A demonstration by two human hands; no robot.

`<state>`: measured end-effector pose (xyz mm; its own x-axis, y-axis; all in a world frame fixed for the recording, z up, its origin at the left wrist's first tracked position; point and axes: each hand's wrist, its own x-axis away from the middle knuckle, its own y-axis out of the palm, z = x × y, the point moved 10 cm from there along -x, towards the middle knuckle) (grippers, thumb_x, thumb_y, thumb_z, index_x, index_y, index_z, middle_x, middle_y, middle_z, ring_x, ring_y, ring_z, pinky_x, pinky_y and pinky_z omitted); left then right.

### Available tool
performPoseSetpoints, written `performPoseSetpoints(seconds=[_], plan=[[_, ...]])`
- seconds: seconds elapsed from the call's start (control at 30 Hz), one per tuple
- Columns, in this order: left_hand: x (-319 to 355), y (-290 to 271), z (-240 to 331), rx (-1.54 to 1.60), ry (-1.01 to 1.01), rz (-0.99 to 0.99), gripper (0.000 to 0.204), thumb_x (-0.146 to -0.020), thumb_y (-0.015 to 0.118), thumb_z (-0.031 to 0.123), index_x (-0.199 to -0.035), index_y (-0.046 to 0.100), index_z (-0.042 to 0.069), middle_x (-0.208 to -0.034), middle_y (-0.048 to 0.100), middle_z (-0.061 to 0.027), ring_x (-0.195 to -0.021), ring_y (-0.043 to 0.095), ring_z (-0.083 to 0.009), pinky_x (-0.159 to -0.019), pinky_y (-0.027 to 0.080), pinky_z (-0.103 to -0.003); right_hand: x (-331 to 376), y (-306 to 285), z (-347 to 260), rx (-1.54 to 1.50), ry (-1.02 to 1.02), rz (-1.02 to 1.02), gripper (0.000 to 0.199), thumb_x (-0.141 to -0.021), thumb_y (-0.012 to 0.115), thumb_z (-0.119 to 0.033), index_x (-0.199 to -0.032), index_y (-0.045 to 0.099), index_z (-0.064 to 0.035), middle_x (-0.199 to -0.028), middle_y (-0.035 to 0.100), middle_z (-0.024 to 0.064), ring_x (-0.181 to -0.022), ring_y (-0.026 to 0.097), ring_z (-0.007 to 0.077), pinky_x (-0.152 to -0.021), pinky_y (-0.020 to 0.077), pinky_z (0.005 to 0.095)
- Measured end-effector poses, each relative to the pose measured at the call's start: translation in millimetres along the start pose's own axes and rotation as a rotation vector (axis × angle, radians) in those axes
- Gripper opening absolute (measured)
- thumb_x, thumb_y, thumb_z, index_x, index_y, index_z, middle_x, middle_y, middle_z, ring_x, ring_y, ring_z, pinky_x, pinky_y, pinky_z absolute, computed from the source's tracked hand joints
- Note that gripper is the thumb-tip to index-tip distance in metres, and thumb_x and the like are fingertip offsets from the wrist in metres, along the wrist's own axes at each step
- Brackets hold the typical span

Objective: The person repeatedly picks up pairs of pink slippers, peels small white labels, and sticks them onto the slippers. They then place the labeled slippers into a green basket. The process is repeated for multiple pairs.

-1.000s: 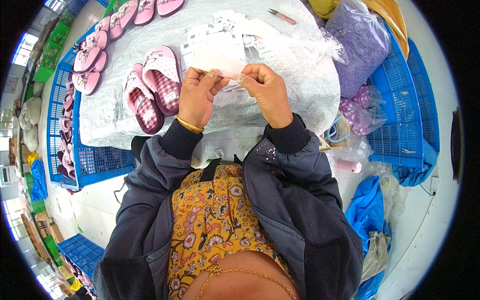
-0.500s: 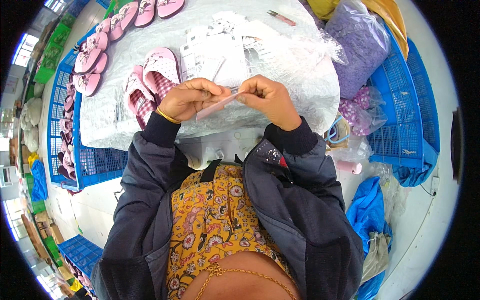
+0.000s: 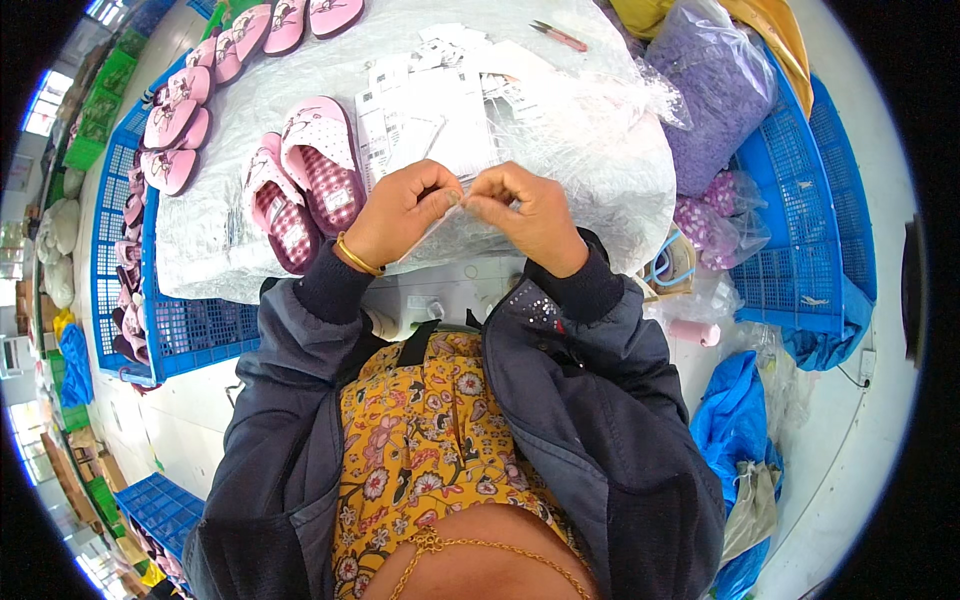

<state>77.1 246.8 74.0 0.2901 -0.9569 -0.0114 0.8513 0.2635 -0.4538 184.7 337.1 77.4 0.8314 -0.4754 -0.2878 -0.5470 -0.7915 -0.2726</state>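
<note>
Near the middle of the frame, the left hand (image 3: 408, 212) and right hand (image 3: 522, 212) meet, thumbs and fingers pinched on a thin pale card (image 3: 431, 234), mostly hidden behind the left. They hover over the counter's (image 3: 215, 235) near edge. Pink slippers (image 3: 333, 182) lie left of them, white papers (image 3: 440, 120) just above, and small snips (image 3: 562, 37) at upper centre.
</note>
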Motion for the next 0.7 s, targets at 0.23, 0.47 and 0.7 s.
performPoseSetpoints(seconds=[0.23,0.47,0.7], plan=[[50,-37,35,0.218,0.085,0.166,0.007,-0.096,0.054,0.006,-0.094,0.059,0.002,-0.086,0.054,0.0013,-0.076,0.049,-0.0072,-0.070,0.042,-0.023,-18,-58,46,0.311,0.038,0.245,0.025,-0.084,0.072,-0.010,-0.106,0.063,-0.0012,-0.103,0.068,0.0138,-0.081,0.069,0.0255,-0.071,0.0547,0.0337],[75,-42,61,0.053,0.133,0.135,0.009,-0.097,0.056,0.005,-0.090,0.060,0.000,-0.087,0.059,-0.0024,-0.078,0.055,-0.0113,-0.074,0.046,-0.027,-7,-68,26,0.284,0.013,0.415,0.016,-0.086,0.070,-0.010,-0.101,0.067,-0.0030,-0.096,0.069,0.0099,-0.073,0.063,0.0160,-0.065,0.0497,0.0283],[69,-14,70,-0.390,0.249,0.106,0.008,-0.085,0.066,0.004,-0.089,0.060,0.001,-0.082,0.056,-0.0144,-0.073,0.057,-0.0344,-0.064,0.047,-0.037,24,14,-84,-0.008,-0.040,-0.058,0.021,-0.088,0.071,-0.013,-0.106,0.067,-0.0049,-0.094,0.069,0.0060,-0.061,0.055,0.0086,-0.057,0.0451,0.0255]])
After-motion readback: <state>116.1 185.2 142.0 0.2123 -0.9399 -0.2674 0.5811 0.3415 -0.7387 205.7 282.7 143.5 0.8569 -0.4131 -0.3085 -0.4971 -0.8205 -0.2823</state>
